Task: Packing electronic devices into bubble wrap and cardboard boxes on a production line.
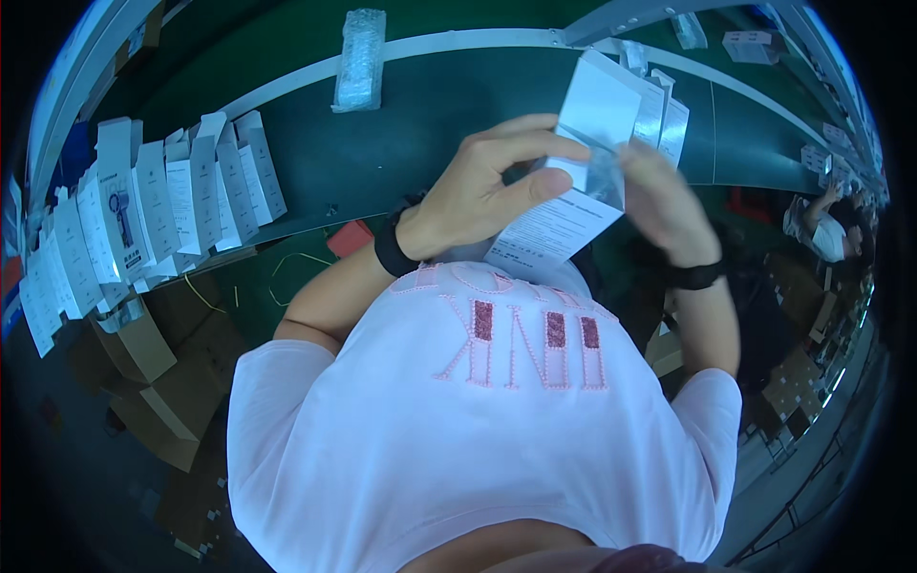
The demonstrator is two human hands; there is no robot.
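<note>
A white carton (559, 227) with printed text is held tilted in front of my chest, its tall top flap (602, 100) standing up. My left hand (497, 181) is closed on the carton's left side, thumb and fingers near its opening. Something clear and shiny, like bubble wrap (603, 177), shows in the opening. At the carton's right side is my right hand (664, 201), its fingers smeared by motion; whether they grip anything is unclear. Just behind the carton stand several similar white boxes (674, 124).
A row of white boxes (196, 196) with raised flaps lines the left of the green table (430, 105). One bubble-wrapped item (360, 62) lies toward the back. Cardboard cartons (177, 387) sit below at left. Another person (829, 234) is at the far right.
</note>
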